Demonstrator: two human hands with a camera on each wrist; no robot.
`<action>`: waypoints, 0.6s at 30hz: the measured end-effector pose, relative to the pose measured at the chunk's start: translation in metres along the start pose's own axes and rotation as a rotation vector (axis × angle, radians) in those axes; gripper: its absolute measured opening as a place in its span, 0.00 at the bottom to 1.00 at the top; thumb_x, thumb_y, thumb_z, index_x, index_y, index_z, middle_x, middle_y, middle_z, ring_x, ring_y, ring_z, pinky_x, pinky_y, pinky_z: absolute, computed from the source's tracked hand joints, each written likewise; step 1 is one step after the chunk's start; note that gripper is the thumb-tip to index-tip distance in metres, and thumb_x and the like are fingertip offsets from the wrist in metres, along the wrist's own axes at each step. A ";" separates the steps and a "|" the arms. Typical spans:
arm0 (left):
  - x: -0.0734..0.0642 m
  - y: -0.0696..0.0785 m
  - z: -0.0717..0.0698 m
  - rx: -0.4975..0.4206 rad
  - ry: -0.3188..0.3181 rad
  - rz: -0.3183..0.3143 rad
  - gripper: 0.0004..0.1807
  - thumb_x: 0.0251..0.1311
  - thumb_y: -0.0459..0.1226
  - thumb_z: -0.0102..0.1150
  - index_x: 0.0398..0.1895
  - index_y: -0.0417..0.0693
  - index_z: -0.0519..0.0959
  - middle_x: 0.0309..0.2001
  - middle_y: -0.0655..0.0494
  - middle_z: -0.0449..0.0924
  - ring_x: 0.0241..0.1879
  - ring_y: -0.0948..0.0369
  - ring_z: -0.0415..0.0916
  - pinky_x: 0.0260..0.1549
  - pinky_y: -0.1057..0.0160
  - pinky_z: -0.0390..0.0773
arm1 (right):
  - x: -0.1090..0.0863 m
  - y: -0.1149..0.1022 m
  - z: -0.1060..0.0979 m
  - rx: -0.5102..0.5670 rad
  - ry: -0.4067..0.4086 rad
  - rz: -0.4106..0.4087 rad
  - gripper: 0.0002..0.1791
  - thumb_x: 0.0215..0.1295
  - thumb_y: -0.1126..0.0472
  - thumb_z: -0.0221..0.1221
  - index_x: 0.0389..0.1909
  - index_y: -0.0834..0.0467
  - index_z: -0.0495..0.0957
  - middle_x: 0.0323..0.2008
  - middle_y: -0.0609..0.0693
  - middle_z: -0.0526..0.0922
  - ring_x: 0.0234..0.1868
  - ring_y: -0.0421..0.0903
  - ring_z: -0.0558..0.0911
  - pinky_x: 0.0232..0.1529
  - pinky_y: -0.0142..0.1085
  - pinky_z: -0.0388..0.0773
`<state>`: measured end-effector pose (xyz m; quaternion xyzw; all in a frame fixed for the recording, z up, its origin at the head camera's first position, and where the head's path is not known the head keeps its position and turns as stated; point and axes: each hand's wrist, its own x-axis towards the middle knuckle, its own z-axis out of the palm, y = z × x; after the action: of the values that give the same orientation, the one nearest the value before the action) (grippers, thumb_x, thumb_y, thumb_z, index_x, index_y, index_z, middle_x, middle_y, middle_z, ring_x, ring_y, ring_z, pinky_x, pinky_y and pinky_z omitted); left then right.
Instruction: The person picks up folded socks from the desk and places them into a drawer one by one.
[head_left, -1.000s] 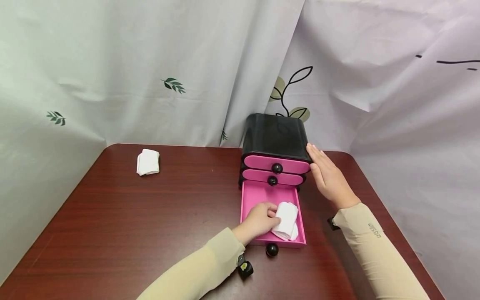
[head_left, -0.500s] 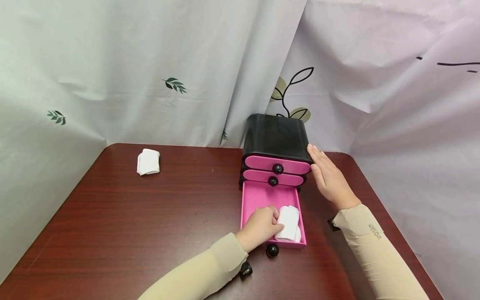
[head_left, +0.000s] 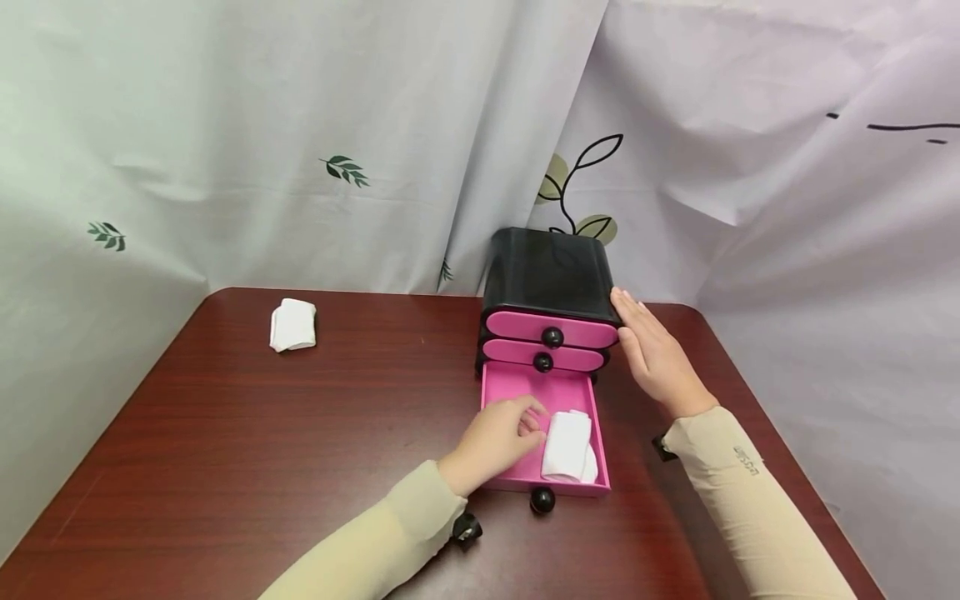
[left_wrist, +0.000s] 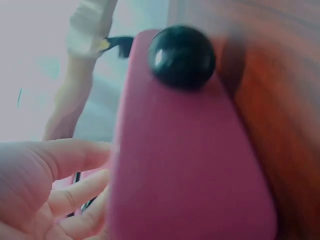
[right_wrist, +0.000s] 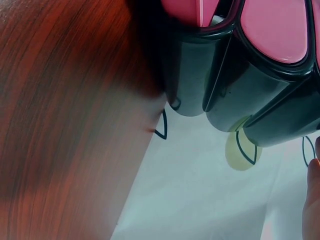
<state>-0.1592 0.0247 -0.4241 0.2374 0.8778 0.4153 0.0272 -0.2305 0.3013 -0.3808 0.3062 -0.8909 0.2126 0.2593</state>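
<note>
A folded white cloth (head_left: 567,446) lies at the right front of the pulled-out pink bottom drawer (head_left: 517,383). My left hand (head_left: 491,442) hovers over the drawer's left side, loosely curled, with a small gap between its fingertips and the cloth. In the left wrist view the thumb and fingers (left_wrist: 75,155) appear beside the drawer front (left_wrist: 185,160) and hold nothing. With straight fingers my right hand (head_left: 660,354) rests against the right side of the black drawer cabinet (head_left: 551,271). Only a bit of that hand enters the right wrist view.
Another folded white cloth (head_left: 293,325) lies at the far left of the brown table (head_left: 300,442). Two pink drawers above stay pushed in, with black round knobs. The bottom drawer's knob (head_left: 542,500) sticks out toward the front. A pale curtain (head_left: 337,125) hangs behind.
My left hand has let go of the cloth in the drawer and drawn back to the left. The cloth has shifted slightly toward the front. My right hand stays put.
</note>
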 end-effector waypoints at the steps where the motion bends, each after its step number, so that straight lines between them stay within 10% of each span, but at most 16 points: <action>1: -0.001 -0.003 -0.005 -0.004 0.019 0.003 0.10 0.61 0.33 0.64 0.46 0.45 0.82 0.34 0.59 0.84 0.37 0.65 0.81 0.40 0.66 0.81 | 0.000 0.000 0.000 0.000 -0.001 -0.001 0.28 0.78 0.64 0.48 0.75 0.67 0.60 0.74 0.62 0.63 0.75 0.61 0.62 0.78 0.36 0.46; 18: -0.015 -0.068 -0.107 -0.056 0.498 -0.106 0.11 0.66 0.34 0.59 0.49 0.45 0.82 0.39 0.51 0.86 0.39 0.55 0.83 0.43 0.54 0.81 | 0.000 0.002 0.001 -0.008 -0.007 -0.001 0.29 0.77 0.65 0.49 0.75 0.66 0.60 0.75 0.62 0.63 0.75 0.60 0.62 0.78 0.38 0.47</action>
<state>-0.1991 -0.0951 -0.4069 0.0809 0.8567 0.4832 -0.1615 -0.2320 0.3025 -0.3821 0.3063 -0.8925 0.2078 0.2576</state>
